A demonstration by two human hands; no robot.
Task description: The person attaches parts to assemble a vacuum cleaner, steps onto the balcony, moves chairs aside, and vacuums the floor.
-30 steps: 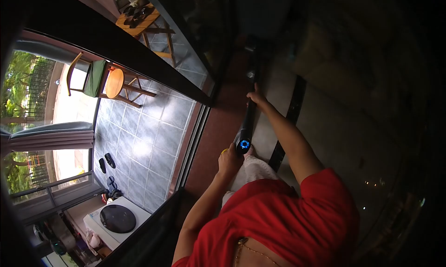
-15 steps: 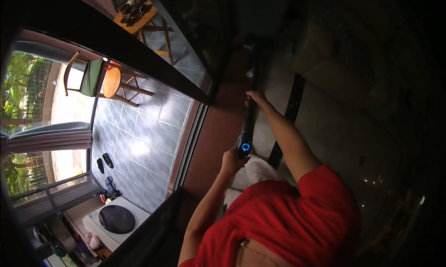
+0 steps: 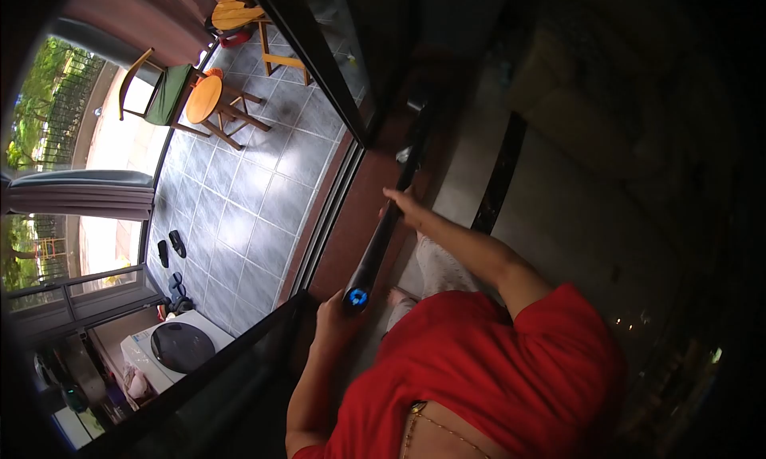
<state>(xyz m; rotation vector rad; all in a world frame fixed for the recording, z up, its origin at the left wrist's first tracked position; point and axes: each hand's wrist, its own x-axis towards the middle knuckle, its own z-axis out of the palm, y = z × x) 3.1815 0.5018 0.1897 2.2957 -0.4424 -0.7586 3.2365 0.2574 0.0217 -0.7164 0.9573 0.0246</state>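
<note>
A dark cordless stick vacuum (image 3: 373, 255) slants across the middle of the view, a blue ring-shaped display glowing at its near end. My left hand (image 3: 331, 315) is closed around the handle right by that display. Farther up, my right hand (image 3: 405, 207) holds the black tube, its thumb side toward the door track. The far end of the vacuum fades into shadow, so its floor head cannot be made out. Beneath the tube lies a reddish-brown sill (image 3: 339, 259).
Metal sliding-door tracks (image 3: 327, 211) border a grey tiled floor (image 3: 255, 195). On it are a round wooden stool (image 3: 204, 98), a green-seated chair (image 3: 170, 94), dark shoes (image 3: 176, 243) and a white washing machine (image 3: 144, 347). A dark door frame (image 3: 311, 68) stands close by.
The vacuum's display end has swung left and toward my body, with both hands moving left along with it. My view has shifted, showing more of the stool and wooden table.
</note>
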